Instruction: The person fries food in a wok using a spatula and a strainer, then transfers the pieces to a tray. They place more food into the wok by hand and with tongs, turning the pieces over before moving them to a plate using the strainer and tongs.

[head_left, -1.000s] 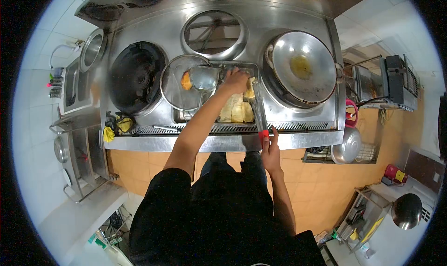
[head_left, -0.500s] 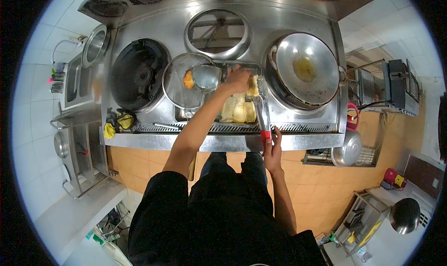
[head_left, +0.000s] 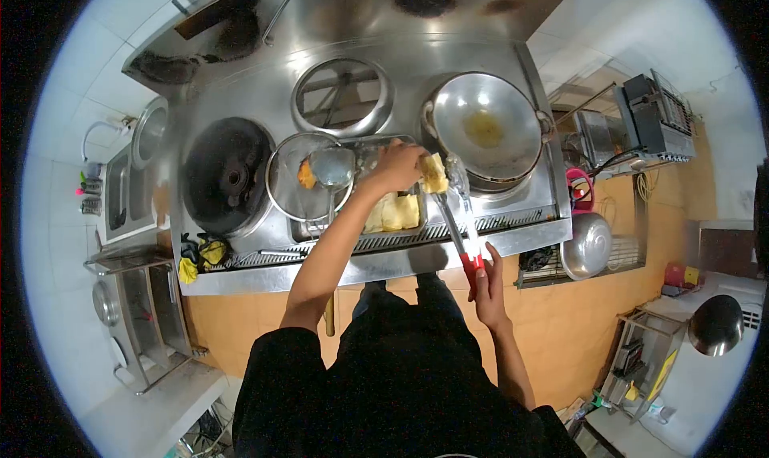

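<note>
My left hand [head_left: 396, 168] is above the tray's right end, closed on a pale yellow piece of food [head_left: 435, 173]. The piece lies at the jaws of a pair of metal tongs [head_left: 452, 225], whose two arms are spread apart. My right hand [head_left: 487, 288] grips the tongs by their red handle, over the stove's front edge. Under my left forearm, more pale yellow pieces [head_left: 400, 213] lie in the metal tray [head_left: 303, 232]. A round strainer [head_left: 272, 187] rests over the tray's left part, with a ladle [head_left: 332, 167] and an orange-brown bit of food [head_left: 306, 174] on it.
A wok [head_left: 521, 105] with a little yellowish oil sits on the right burner. At left is a black round pan or cover [head_left: 227, 176]; an open burner ring [head_left: 384, 109] is behind the tray. A slotted drain [head_left: 513, 219] runs along the front, with yellow-black gloves [head_left: 200, 258] at its left end.
My left hand has carried the food piece right, clear of the tray, to the tongs. The tongs' arms have spread apart. My right hand has shifted slightly right, and the camera view has tilted.
</note>
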Action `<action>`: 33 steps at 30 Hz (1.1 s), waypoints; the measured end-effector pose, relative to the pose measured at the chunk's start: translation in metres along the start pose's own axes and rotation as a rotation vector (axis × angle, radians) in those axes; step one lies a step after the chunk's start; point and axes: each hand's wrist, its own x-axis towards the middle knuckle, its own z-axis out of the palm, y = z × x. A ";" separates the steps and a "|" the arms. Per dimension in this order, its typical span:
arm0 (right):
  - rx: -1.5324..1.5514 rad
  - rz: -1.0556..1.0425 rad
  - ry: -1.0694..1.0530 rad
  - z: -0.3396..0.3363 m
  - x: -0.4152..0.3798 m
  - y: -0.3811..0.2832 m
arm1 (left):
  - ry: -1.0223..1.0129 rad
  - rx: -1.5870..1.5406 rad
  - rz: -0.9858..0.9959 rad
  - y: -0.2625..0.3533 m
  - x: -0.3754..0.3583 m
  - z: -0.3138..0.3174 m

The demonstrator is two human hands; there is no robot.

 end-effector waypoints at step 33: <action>-0.326 -0.168 -0.117 -0.177 0.278 -0.009 | 0.164 0.189 -0.121 0.037 0.208 0.024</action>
